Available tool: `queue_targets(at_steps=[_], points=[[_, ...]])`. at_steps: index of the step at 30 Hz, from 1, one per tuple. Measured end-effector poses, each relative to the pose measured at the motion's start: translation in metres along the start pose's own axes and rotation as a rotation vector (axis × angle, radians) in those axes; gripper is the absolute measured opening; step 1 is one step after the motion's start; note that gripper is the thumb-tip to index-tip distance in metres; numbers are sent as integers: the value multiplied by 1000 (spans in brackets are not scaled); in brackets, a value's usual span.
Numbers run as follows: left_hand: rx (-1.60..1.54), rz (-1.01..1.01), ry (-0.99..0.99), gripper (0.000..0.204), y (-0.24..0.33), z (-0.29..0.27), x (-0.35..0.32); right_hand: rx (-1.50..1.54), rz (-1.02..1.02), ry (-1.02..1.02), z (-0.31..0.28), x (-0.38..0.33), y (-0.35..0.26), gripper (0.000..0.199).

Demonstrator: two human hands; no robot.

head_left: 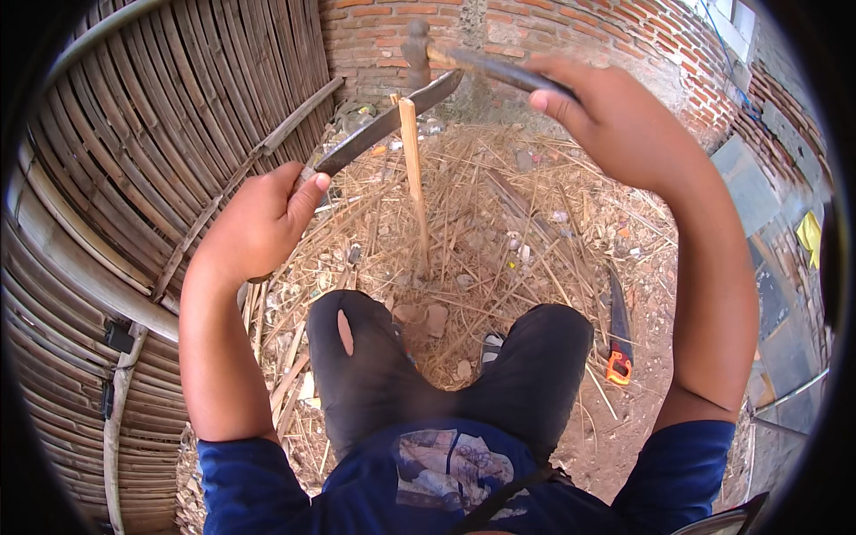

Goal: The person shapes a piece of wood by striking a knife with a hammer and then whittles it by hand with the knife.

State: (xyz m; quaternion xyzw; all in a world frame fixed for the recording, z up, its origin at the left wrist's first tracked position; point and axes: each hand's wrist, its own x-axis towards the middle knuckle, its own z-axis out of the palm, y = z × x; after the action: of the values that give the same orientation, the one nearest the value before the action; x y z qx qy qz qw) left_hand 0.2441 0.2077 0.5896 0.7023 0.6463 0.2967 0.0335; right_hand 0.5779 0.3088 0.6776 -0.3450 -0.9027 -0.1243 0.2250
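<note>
My left hand (pixel 260 218) is closed around the handle end of a machete (pixel 374 131). Its long dark blade slants up and to the right, lying across the top of an upright pale wooden stake (pixel 412 165). The stake's top looks split at the blade, and its lower end meets the littered ground. Above the blade, my right hand (pixel 602 116) grips the dark handle of a hammer (pixel 481 67). The hammer's head hangs over the blade near the stake and is slightly blurred; whether it touches the blade I cannot tell.
A bamboo-slat wall (pixel 196 98) stands close on the left, and a brick wall (pixel 571 36) at the back. Straw and wood scraps (pixel 517 214) cover the ground. A handsaw (pixel 618 339) with an orange handle lies right of my knees. Grey sheets (pixel 749 187) lean at the right.
</note>
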Motion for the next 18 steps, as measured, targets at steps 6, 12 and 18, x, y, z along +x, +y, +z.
queue_targets(at_steps=[6,12,18], points=[[47,-27,-55,48,0,2,2,190,86,456,2,-3,-13,40],[28,-15,-35,48,0,1,3,49,189,62,59,-14,-9,40],[1,-4,-11,48,-2,5,3,6,151,56,43,-8,-5,41]])
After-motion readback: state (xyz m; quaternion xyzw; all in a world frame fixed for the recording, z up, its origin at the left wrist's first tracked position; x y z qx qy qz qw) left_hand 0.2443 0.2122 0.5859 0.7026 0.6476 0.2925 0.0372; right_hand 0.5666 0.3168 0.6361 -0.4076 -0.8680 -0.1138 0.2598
